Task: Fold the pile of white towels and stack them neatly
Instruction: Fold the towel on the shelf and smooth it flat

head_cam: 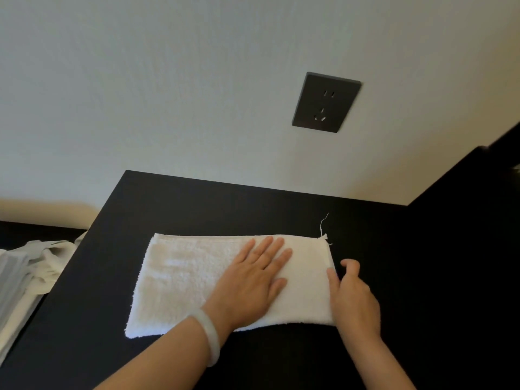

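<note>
A pale, faintly textured wall (pixel 168 94) fills the upper part of the view, and below it lies a matt black table (pixel 225 204) whose near edge and right side are cut off. A dark upright panel (pixel 464 220) closes its right side. Past the table's left edge a heap of white cloth (pixel 31 274), creased and limp, runs out of view. A folded white towel (pixel 183 277), nubbly terry and roughly rectangular, lies flat near the table's middle. The left hand (pixel 253 280) presses on it with its fingers straight and spread. The right hand (pixel 354 296) pinches the towel's right edge between thumb and bent forefinger, hiding its other fingers. A dark square socket (pixel 326 102) sits on the wall. A smooth pale bangle (pixel 209 336) circles the left wrist. A loose thread (pixel 323 223) trails from the towel's far right corner.
</note>
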